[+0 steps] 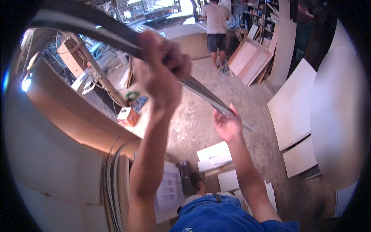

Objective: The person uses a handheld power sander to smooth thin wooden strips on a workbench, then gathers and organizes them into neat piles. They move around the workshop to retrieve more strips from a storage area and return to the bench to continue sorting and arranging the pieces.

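My left hand, blurred, is raised high and closed around a bundle of long, thin, dark grey strips. Their far part sweeps up past the upper left edge of the view, also blurred. The lower end of the strips meets my right hand, its palm turned up and the end lying between thumb and fingers. Similar loose strips droop along the edge of pale panels at lower left. What material the strips are made of I cannot tell.
White boards lie on the concrete floor by my legs. Large pale sheets lean at right. An orange-and-white box sits by a wooden post. Another person stands at the back beside a leaning wooden panel.
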`<move>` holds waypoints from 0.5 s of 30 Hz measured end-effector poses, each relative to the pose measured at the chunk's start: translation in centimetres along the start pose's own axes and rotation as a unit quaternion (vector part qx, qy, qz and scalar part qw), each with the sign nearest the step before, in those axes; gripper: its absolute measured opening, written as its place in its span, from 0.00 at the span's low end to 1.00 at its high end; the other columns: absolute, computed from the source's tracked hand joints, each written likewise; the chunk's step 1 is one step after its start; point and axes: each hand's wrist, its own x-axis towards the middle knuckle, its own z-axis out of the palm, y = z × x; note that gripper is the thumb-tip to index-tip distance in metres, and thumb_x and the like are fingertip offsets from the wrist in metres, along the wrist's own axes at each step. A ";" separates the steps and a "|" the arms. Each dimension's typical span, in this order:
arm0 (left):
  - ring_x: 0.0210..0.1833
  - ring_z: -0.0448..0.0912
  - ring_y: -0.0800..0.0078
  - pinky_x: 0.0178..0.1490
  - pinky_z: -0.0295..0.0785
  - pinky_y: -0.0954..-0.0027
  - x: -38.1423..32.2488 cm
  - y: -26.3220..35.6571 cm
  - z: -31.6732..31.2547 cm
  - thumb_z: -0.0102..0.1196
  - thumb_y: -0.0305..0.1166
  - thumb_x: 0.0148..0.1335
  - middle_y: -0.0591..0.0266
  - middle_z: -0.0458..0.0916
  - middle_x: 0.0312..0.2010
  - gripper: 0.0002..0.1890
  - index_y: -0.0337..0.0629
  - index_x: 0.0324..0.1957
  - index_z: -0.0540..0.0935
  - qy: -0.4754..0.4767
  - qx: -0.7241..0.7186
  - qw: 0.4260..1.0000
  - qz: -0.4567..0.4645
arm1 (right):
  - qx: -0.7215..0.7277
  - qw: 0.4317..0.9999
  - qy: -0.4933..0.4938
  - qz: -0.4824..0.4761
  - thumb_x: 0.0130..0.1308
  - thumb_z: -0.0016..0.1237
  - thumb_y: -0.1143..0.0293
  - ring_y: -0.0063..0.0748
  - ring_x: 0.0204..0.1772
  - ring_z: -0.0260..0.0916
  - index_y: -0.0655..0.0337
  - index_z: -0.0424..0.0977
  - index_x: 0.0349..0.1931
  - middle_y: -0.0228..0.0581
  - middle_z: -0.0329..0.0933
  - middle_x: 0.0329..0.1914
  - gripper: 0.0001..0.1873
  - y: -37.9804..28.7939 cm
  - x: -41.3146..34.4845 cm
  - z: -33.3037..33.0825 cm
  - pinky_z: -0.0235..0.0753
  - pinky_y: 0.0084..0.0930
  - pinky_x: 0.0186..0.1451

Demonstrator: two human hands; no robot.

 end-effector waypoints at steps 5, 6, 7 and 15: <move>0.15 0.51 0.82 0.18 0.44 0.70 8.2 -9.5 -5.6 0.49 0.64 0.75 0.76 0.53 0.17 0.30 0.54 0.27 0.60 -0.031 0.003 0.998 -0.045 | 0.031 0.992 0.123 -0.013 0.74 0.53 0.47 0.41 0.53 0.80 0.64 0.76 0.53 0.43 0.82 0.53 0.26 0.0 6.1 -3.3 0.81 0.41 0.60; 0.15 0.52 0.82 0.18 0.44 0.71 9.4 -11.3 -6.6 0.48 0.64 0.76 0.76 0.53 0.17 0.30 0.53 0.27 0.59 -0.031 -0.030 0.996 -0.079 | 0.014 0.994 0.107 -0.003 0.74 0.53 0.46 0.41 0.53 0.80 0.62 0.73 0.56 0.43 0.80 0.57 0.27 -0.1 6.8 -3.7 0.80 0.41 0.58; 0.15 0.51 0.82 0.19 0.44 0.71 10.5 -12.9 -7.9 0.48 0.64 0.76 0.76 0.53 0.17 0.30 0.53 0.27 0.59 -0.024 -0.048 0.995 -0.086 | 0.003 0.995 0.104 0.004 0.73 0.54 0.45 0.40 0.53 0.79 0.59 0.70 0.60 0.42 0.78 0.60 0.29 -0.2 7.4 -4.3 0.80 0.40 0.56; 0.16 0.49 0.82 0.21 0.44 0.71 17.2 -23.2 -21.5 0.45 0.62 0.78 0.76 0.51 0.17 0.29 0.54 0.26 0.58 0.134 -0.104 0.968 -0.187 | -0.303 0.932 0.191 0.057 0.75 0.53 0.50 0.37 0.49 0.79 0.54 0.70 0.60 0.40 0.80 0.57 0.23 -1.5 14.8 -7.9 0.79 0.36 0.48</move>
